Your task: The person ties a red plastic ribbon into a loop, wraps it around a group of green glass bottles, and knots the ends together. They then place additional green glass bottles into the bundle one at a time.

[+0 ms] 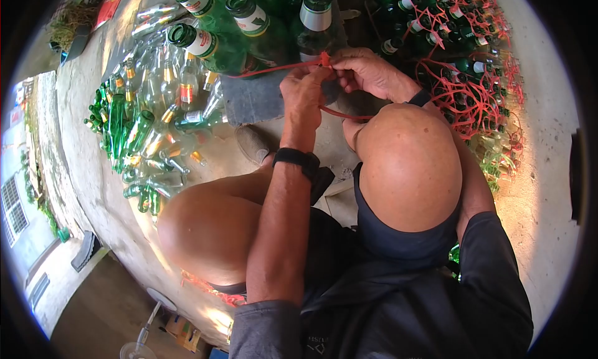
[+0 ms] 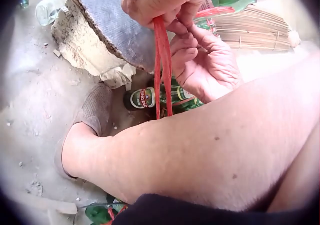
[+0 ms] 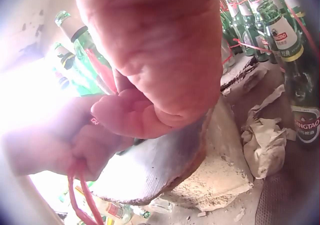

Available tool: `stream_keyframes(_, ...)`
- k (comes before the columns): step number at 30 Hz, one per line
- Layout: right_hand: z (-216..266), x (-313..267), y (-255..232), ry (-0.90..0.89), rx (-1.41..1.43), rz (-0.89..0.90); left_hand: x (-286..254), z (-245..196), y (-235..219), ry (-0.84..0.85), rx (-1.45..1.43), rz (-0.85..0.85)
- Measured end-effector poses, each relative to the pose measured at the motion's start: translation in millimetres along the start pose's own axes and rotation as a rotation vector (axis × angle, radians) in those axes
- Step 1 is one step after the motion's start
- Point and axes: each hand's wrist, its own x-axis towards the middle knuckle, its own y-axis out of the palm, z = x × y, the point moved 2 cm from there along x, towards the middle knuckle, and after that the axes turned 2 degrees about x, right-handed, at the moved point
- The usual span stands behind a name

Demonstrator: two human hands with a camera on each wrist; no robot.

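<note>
Both hands meet at a red plastic twine [image 1: 274, 68] beside several green beer bottles [image 1: 252, 22] standing on a dark slab [image 1: 249, 100]. My left hand [image 1: 303, 91] pinches the twine just below a bunched red part [image 1: 324, 58]; loose strands [image 2: 162, 64] hang beneath it in the left wrist view. Close by, my right hand [image 1: 370, 72] has its thumb and forefinger at the same bunch, pinching it, with the other fingers curled inward. In the right wrist view, the palm of that hand [image 3: 155, 49] covers much of the work.
Loose empty bottles [image 1: 149, 128] lie heaped on the floor to the left. At the right stand many bottles [image 1: 464, 78] bound with red twine. A pale, broken block [image 3: 220, 170] supports the slab. My bent knees [image 1: 411, 166] flank the arms, and a shoe [image 1: 251, 144] is below.
</note>
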Motion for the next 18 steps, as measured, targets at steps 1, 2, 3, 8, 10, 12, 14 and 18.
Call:
stream_keyframes(1,-0.1,-0.2,0.0,0.006,0.018,0.007,0.8,0.1,0.0,-0.007,0.014,-0.001)
stream_keyframes(2,-0.5,-0.1,0.3,0.007,0.019,0.007,1.1,0.5,-0.1,-0.014,0.028,-0.001)
stream_keyframes(3,-1.0,0.1,0.2,0.006,0.026,-0.004,0.8,0.5,-0.1,-0.015,0.029,-0.001)
stream_keyframes(8,-1.2,-0.7,0.6,0.007,0.008,-0.023,0.8,-0.5,-1.5,-0.031,0.009,0.039)
stream_keyframes(10,-0.9,-0.7,1.6,0.007,-0.010,0.010,4.8,2.8,-3.3,-0.034,-0.019,0.050)
stream_keyframes(12,-1.3,-0.7,1.8,0.001,0.004,0.027,5.7,3.7,-4.4,-0.038,-0.048,0.061)
stream_keyframes(14,-2.0,-0.2,1.7,-0.006,0.020,0.044,4.4,1.7,-4.0,-0.060,-0.028,0.060)
stream_keyframes(18,-4.3,0.9,3.1,0.006,0.012,0.025,7.5,8.4,-1.3,-0.018,-0.079,0.052)
